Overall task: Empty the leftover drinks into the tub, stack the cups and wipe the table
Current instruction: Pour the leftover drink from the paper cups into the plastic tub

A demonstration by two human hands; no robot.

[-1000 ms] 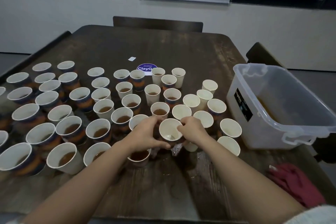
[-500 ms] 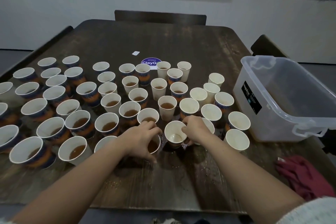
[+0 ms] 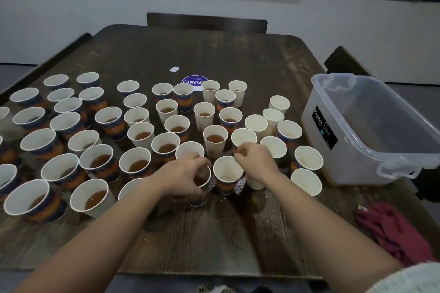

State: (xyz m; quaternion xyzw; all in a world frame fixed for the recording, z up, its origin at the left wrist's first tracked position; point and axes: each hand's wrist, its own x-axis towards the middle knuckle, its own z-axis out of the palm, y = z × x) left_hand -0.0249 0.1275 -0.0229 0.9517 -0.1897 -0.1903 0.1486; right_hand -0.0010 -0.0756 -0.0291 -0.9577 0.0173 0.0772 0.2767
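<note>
Several paper cups stand on the dark wooden table [image 3: 214, 240], many with brown drink left in them. My left hand [image 3: 185, 175] grips one drink-filled cup [image 3: 202, 183] from above near the front of the group. Just right of it stands an empty patterned cup [image 3: 225, 173]. My right hand [image 3: 257, 162] hovers beside that cup's far rim with its fingers curled; whether they pinch a rim is unclear. Several empty white cups [image 3: 307, 158] stand between the hands and the clear plastic tub [image 3: 381, 143] on the right.
A red cloth [image 3: 392, 233] lies at the table's front right corner. Wet spots mark the wood between my arms. A purple round sticker [image 3: 192, 79] and a small white scrap [image 3: 174, 69] sit behind the cups. Chairs stand at the far side [image 3: 207, 22] and right [image 3: 342, 62].
My left hand left the empty cup and closed over the filled cup beside it. My right hand shifted from the empty cup's rim slightly back and right.
</note>
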